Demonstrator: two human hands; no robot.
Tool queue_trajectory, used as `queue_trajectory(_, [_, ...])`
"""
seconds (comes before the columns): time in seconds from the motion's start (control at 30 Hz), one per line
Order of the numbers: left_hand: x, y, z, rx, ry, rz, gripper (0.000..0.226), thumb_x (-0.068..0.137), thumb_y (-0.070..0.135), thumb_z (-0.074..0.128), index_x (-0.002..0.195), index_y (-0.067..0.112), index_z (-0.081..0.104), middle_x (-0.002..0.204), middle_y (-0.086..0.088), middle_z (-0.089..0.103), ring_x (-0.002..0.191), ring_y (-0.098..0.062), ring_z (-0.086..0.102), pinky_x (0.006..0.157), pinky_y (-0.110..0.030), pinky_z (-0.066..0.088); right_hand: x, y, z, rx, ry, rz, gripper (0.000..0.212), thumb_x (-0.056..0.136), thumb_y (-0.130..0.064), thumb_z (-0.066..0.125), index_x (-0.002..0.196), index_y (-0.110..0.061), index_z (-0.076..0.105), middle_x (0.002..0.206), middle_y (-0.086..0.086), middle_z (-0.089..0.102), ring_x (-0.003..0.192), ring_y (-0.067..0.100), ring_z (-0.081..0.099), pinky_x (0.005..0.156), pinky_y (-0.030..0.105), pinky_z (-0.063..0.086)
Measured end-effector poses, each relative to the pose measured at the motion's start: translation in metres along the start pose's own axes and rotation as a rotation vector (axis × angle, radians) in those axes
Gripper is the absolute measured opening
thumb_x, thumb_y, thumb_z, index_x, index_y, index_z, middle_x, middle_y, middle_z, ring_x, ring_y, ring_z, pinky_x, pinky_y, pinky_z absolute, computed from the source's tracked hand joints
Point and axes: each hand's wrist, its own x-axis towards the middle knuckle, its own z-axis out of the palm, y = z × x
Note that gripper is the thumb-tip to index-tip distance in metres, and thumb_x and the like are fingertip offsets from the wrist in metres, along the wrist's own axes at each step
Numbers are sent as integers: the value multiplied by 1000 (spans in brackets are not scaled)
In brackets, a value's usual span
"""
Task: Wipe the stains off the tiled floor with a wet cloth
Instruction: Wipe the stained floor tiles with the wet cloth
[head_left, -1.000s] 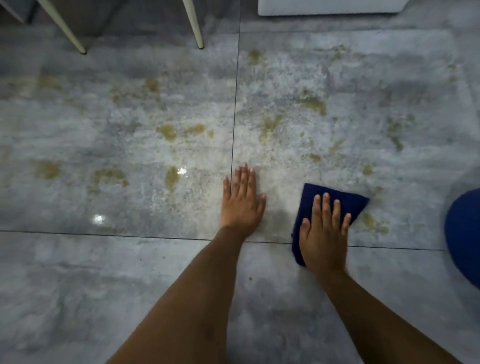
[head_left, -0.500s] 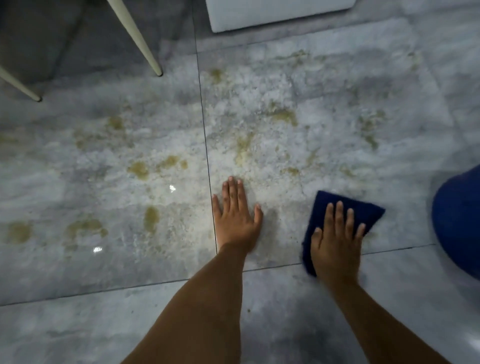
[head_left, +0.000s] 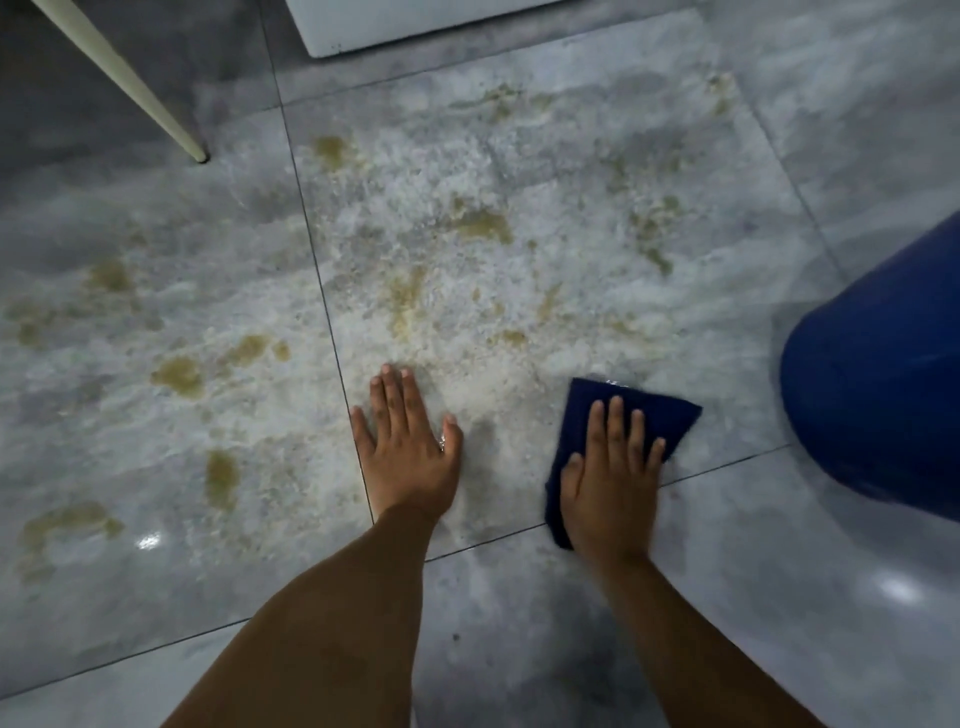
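Observation:
A grey tiled floor (head_left: 649, 597) carries several yellowish-brown stains, such as one stain (head_left: 483, 226) in the middle tile and another stain (head_left: 179, 375) on the left tile. A folded dark blue cloth (head_left: 657, 415) lies flat near a grout line. My right hand (head_left: 613, 478) presses on the cloth, palm down, fingers spread. My left hand (head_left: 405, 452) rests flat on the wet floor to the left of the cloth, holding nothing.
A large blue rounded container (head_left: 883, 395) stands at the right edge, close to the cloth. A cream furniture leg (head_left: 130, 83) slants down at the upper left. The white base of an appliance (head_left: 405, 26) sits at the top.
The view has swung right and tilted. My right hand with the cloth has shifted slightly right over the stain near the grout line. My left hand stays planted.

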Motion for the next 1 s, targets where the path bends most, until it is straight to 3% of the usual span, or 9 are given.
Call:
queue_trajectory(0.13, [0,0,0,-19,14,-4,73,95,52,15,153,16,-10,160,-1,-17,145,-12,-22,119,-43,-9,54,8,-4,-2,-11,-145,63,88,-32,30,147,-9,35,153,11,33,141,34,29,115,54,15])
queue_trajectory(0.27, [-1,-2,0,-25,21,9,73,97,51,20,154,16,-8,161,-2,-14,146,-12,-21,119,-44,-8,67,67,-10,-18,16,114,65,91,-34,23,151,-9,24,158,12,23,145,34,19,117,54,11])
queue_trajectory(0.37, [-1,-2,0,-21,27,11,73,96,51,18,154,15,-8,162,-3,-13,146,-13,-20,120,-44,-7,20,53,-9,27,26,253,65,90,-33,25,150,-7,25,156,15,25,144,36,20,116,56,11])
queue_trajectory(0.47, [-2,-1,1,-28,35,11,73,96,51,17,154,15,-8,162,-3,-13,146,-14,-19,120,-45,-6,-6,11,-2,6,-26,131,64,90,-32,27,148,-5,32,154,16,31,142,37,27,114,56,13])
queue_trajectory(0.6, [-1,-1,2,-24,40,6,73,97,50,20,154,15,-7,162,-3,-13,146,-13,-20,119,-43,-8,46,14,-8,-12,-51,-106,64,90,-34,25,148,-9,32,155,11,30,143,33,26,116,54,14])
queue_trajectory(0.7, [0,-1,2,-24,41,7,72,97,49,22,154,14,-6,162,-3,-11,146,-13,-19,119,-44,-8,65,54,-12,-54,-28,37,64,92,-35,21,151,-10,23,158,10,22,145,32,18,118,53,12])
queue_trajectory(0.8, [0,-1,1,-24,38,5,73,96,50,19,154,15,-7,162,-3,-11,147,-14,-18,119,-45,-7,25,62,-15,-15,-16,162,65,91,-34,20,150,-6,26,156,14,26,144,36,21,116,56,15])
queue_trajectory(0.93, [-1,1,0,-28,47,2,73,95,51,17,154,15,-6,162,-3,-10,147,-13,-18,120,-44,-7,0,10,-13,-17,-99,29,68,85,-33,25,146,-4,35,153,17,32,140,39,29,112,58,17])
queue_trajectory(1.0, [-2,-1,0,-31,43,1,73,95,52,16,154,15,-7,162,-3,-11,146,-12,-19,120,-44,-7,27,-18,-14,2,-99,-114,66,88,-33,31,149,-8,29,157,13,24,144,36,21,115,56,9])
